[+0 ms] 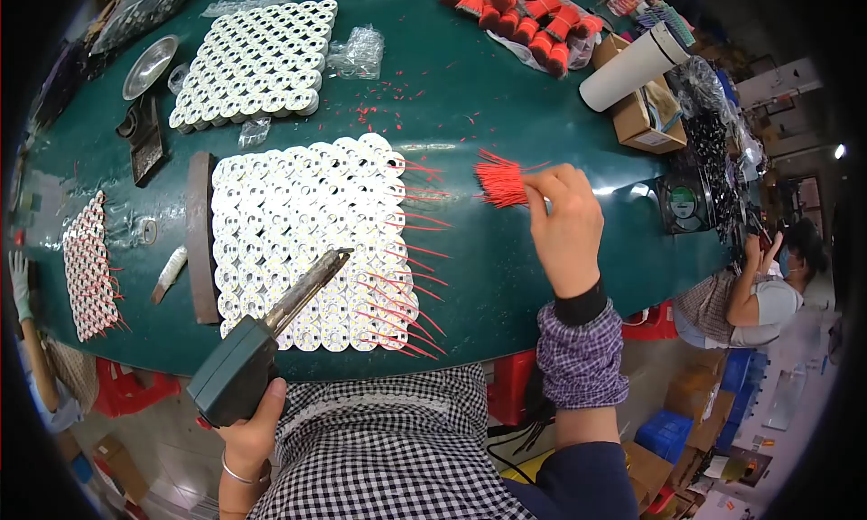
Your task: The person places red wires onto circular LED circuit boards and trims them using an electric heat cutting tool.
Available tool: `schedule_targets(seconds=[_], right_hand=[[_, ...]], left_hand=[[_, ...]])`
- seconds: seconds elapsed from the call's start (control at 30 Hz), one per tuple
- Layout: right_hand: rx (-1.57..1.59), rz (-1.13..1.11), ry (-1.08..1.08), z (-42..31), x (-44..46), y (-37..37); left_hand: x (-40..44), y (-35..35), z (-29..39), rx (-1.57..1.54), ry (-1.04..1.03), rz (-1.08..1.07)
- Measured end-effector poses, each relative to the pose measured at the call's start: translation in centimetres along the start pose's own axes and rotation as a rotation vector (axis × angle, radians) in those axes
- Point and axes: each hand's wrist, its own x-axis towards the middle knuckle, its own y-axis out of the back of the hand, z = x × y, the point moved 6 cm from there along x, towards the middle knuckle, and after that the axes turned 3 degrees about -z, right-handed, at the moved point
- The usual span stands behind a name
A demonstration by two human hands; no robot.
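Observation:
My left hand (255, 422) is wrapped round the handle of a dark green soldering gun (237, 368), whose metal tip lies over a panel of round white circuit boards (280, 222). Thin red wires (420, 272) stick out from the panel's right side. Right of the panel, my right hand (566, 215) is pinched at the edge of a bundle of short red wires (501, 179) on the green table; what lies between the fingertips is too small to make out. A dark bar (200, 240) stands along the panel's left edge.
Another stack of white boards (257, 60) is at the back left, near a metal dish (151, 67). Red wire bundles (533, 19), a white cylinder (632, 67) and a cardboard box (652, 123) stand back right. People work at both sides.

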Motion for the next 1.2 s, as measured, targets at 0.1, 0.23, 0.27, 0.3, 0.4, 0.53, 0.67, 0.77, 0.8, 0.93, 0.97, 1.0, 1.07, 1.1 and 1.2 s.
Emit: schedule_targets(seconds=[0.1, 0.23, 0.27, 0.3, 0.4, 0.53, 0.67, 0.77, 0.8, 0.93, 0.97, 1.0, 1.07, 1.1, 1.2], right_hand=[[0.078, -0.074, 0.049, 1.4, 1.1, -1.4], [0.145, -0.185, 0.136, 1.0, 2.2, -3.0], [0.129, -0.229, 0.151, 0.9, 2.4, -3.4], [0.130, -0.230, 0.151, 1.0, 2.6, -3.6], [0.131, -0.276, 0.159, 1.3, 2.7, -4.2], [0.113, -0.284, 0.171, 1.1, 2.7, -4.4], [0.122, -0.210, 0.186, 0.7, 2.4, -3.8], [0.150, -0.222, 0.162, 0.6, 2.4, -3.6], [0.150, -0.223, 0.163, 0.7, 2.4, -3.6], [0.174, -0.233, 0.170, 1.0, 2.4, -3.9], [0.174, -0.243, 0.166, 1.0, 2.3, -4.0], [0.175, -0.244, 0.169, 0.8, 2.4, -3.9], [0.143, -0.227, 0.141, 0.4, 2.6, -3.5], [0.143, -0.228, 0.144, 0.3, 2.6, -3.4], [-0.002, -0.231, 0.190, -0.1, 2.4, -3.3]], left_hand=[[0.1, -0.4, 0.3, -0.020, 0.023, 0.007], [0.0, -0.6, 0.3, -0.014, 0.026, 0.007], [0.0, -0.5, 0.2, -0.012, 0.025, 0.009], [0.0, -0.3, 0.1, 0.002, 0.011, -0.001], [0.0, -0.4, 0.3, -0.005, 0.021, 0.000], [0.2, -0.3, 0.3, -0.008, 0.010, 0.011], [0.3, -0.3, 0.2, -0.006, 0.026, 0.030], [0.6, -0.4, 0.5, -0.024, -0.002, 0.014], [0.7, -0.4, 0.6, -0.016, -0.009, 0.004], [0.8, -0.6, 0.6, -0.044, -0.017, -0.015], [0.8, -0.6, 0.6, -0.045, -0.017, -0.012], [0.8, -0.5, 0.5, -0.037, -0.021, -0.011], [0.7, -0.4, 0.6, -0.029, -0.025, -0.007], [0.7, -0.5, 0.6, -0.039, -0.021, -0.009], [0.9, -0.6, 0.9, -0.053, -0.025, -0.012]])
